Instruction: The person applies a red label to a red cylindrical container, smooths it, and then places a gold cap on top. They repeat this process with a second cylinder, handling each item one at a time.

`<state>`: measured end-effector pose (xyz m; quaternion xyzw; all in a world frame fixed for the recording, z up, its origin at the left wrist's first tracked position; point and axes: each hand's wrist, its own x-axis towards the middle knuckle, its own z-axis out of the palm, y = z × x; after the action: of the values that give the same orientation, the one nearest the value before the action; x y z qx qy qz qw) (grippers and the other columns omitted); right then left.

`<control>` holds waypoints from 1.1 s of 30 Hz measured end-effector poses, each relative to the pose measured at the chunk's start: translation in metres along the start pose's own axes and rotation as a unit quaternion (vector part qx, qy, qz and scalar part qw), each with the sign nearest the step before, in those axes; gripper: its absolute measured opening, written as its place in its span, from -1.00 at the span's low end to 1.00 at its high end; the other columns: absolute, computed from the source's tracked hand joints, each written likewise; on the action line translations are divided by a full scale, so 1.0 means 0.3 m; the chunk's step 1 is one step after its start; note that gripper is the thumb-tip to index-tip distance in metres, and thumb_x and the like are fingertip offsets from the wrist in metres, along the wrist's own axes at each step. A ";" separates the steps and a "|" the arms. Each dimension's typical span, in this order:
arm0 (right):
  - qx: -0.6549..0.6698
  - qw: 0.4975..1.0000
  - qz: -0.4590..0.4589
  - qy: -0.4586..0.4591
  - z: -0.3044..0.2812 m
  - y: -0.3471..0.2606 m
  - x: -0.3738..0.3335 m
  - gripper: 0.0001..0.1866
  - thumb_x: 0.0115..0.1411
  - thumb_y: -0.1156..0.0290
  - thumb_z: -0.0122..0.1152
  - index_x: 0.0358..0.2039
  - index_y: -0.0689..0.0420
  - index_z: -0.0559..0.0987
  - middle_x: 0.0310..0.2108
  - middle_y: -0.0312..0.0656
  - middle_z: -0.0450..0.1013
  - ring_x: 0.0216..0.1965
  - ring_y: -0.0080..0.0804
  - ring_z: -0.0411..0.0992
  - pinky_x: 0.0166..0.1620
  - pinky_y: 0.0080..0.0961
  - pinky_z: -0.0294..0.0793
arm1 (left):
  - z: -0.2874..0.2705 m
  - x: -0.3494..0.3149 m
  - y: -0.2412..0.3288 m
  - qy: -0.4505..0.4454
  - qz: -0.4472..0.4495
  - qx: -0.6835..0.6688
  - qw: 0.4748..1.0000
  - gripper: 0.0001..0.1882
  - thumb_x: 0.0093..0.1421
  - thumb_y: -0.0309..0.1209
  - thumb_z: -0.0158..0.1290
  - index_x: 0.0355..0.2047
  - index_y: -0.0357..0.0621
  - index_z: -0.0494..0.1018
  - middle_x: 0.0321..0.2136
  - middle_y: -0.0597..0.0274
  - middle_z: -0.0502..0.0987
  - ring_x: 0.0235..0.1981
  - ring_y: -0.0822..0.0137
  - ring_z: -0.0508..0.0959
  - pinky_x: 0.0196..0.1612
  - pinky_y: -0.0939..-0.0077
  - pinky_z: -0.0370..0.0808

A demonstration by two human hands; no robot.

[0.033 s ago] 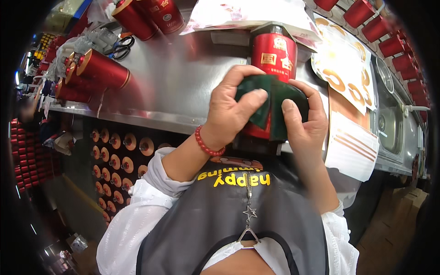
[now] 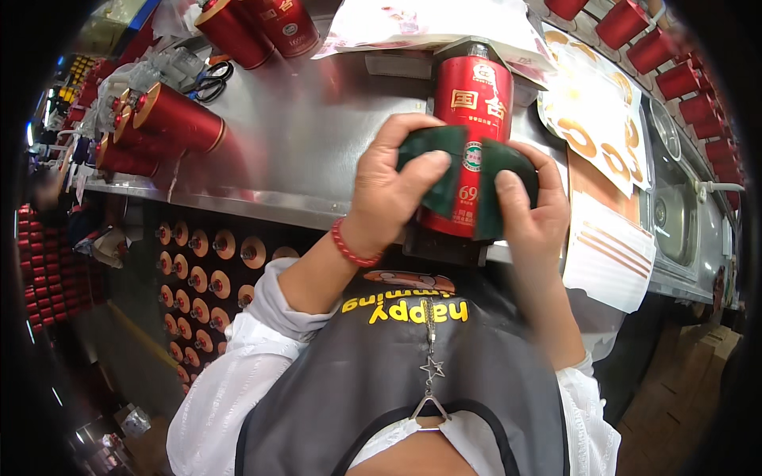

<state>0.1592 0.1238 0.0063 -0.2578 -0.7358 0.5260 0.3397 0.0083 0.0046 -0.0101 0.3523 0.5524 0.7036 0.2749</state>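
Note:
A red cylindrical bottle (image 2: 476,119) with gold and white print lies on a dark support at the bench's front edge, its near end toward me. My left hand (image 2: 389,178) grips a dark green flat pad (image 2: 448,186), thumb on top, against the bottle's left side. On the other side my right hand (image 2: 536,198) holds a second green pad (image 2: 488,178), its thumb pressed on the face. Between the two pads a strip of the bottle's front shows, with a green round emblem. What lies under the pads is hidden.
Several red bottles (image 2: 178,123) lie or stand at the left of the metal bench, near black scissors (image 2: 210,83). Printed transfer sheets (image 2: 599,119) and a white striped sheet (image 2: 607,250) are at the right, beside a sink (image 2: 675,226). Racked bottles (image 2: 210,282) stand below the bench.
The two green pads have parted, the left one moving left and the right one slightly right. More of the bottle's printed front now shows between them.

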 end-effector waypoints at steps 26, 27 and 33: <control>-0.010 1.000 -0.002 -0.001 0.004 -0.009 0.171 -0.70 0.29 0.48 0.19 0.01 0.26 0.49 -0.20 -0.22 0.50 -0.18 -0.54 0.44 -0.08 -0.58 0.45 | 0.041 0.147 -0.001 0.046 0.007 -0.040 0.998 -0.75 0.30 -0.46 0.08 -0.03 -0.21 0.44 -0.25 0.34 0.52 -0.24 0.59 0.47 -0.13 0.63 0.49; 0.024 1.000 0.017 0.008 0.006 0.009 0.168 -0.70 0.28 0.48 0.18 0.02 0.26 0.49 -0.19 -0.22 0.50 -0.17 -0.53 0.44 -0.07 -0.57 0.45 | 0.036 0.132 -0.019 0.058 -0.014 -0.090 0.994 -0.74 0.30 -0.46 0.07 -0.01 -0.21 0.43 -0.24 0.34 0.52 -0.23 0.59 0.48 -0.12 0.63 0.49; 0.103 0.992 0.073 0.019 -0.026 0.072 0.149 -0.70 0.28 0.50 0.16 0.02 0.26 0.50 -0.12 -0.21 0.50 -0.10 -0.57 0.42 0.02 -0.59 0.42 | -0.015 0.115 -0.071 0.077 -0.055 -0.188 0.978 -0.69 0.31 -0.50 0.04 0.05 -0.25 0.39 -0.16 0.24 0.56 -0.20 0.55 0.54 -0.08 0.61 0.53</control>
<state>0.1372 0.1681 -0.0024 -0.2849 -0.6503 0.6174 0.3389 -0.0159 0.0338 -0.0248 0.2082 0.4480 0.8036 0.3318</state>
